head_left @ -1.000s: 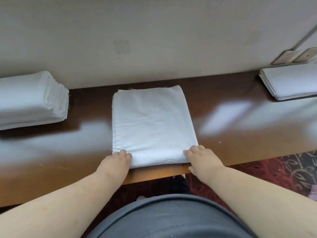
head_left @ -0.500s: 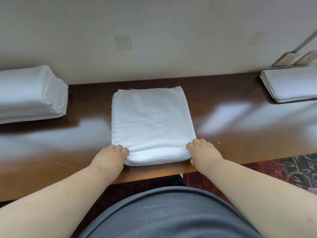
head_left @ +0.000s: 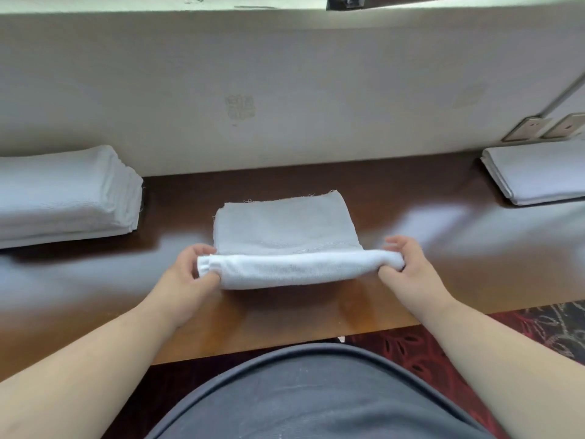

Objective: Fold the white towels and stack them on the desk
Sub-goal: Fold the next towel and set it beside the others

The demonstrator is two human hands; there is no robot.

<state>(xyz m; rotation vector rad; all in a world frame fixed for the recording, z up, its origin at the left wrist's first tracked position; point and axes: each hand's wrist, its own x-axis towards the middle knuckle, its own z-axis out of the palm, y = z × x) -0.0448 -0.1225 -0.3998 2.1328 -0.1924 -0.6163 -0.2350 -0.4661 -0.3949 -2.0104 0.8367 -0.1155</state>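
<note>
Glossy brown desk point(head_left: 411, 248) runs along a pale wall point(head_left: 285, 90) in front of you. At its centre lies the white towel point(head_left: 285, 229), its near edge raised off the wood in a thick fold. Your left hand point(head_left: 186, 274) pinches that fold's left end between thumb and curled fingers; your right hand point(head_left: 408, 264) grips the right end likewise. A stack of folded towels point(head_left: 63, 198) sits at ten o'clock from the towel, well apart, and a flatter folded pile point(head_left: 538, 172) at two o'clock, below two wall sockets point(head_left: 547, 126).
</note>
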